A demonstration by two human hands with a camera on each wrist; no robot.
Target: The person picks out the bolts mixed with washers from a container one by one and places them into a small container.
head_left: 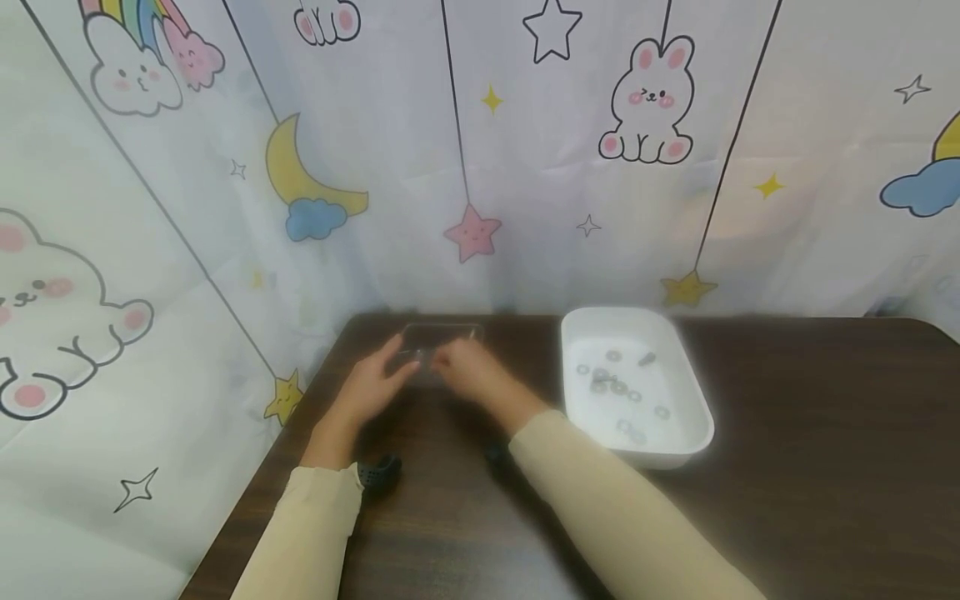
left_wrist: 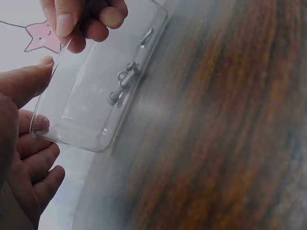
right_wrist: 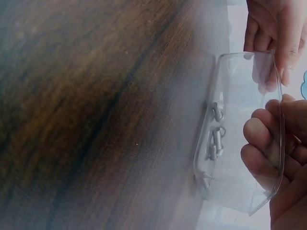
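A shallow clear plastic box [head_left: 441,326] is on the dark table near its back edge. My left hand [head_left: 375,379] holds the box's left end, its thumb at the rim and fingers against the corner. At the opposite part of the rim is my right hand [head_left: 472,367], with curled fingers [right_wrist: 256,134] reaching below the rim. Whether it pinches anything is hidden. Several small metal screws [left_wrist: 127,79] lie along the bottom of the box. To the right of my hands stands a white tray [head_left: 693,396] containing several ring-shaped washers [head_left: 662,412] and a few screws [head_left: 647,359].
The brown wooden table [head_left: 810,467] extends to the right and toward me. Behind and left of it hangs a white curtain [head_left: 405,208] printed with cartoon rabbits, stars and clouds. A dark wrist device [head_left: 381,473] sits under my left forearm.
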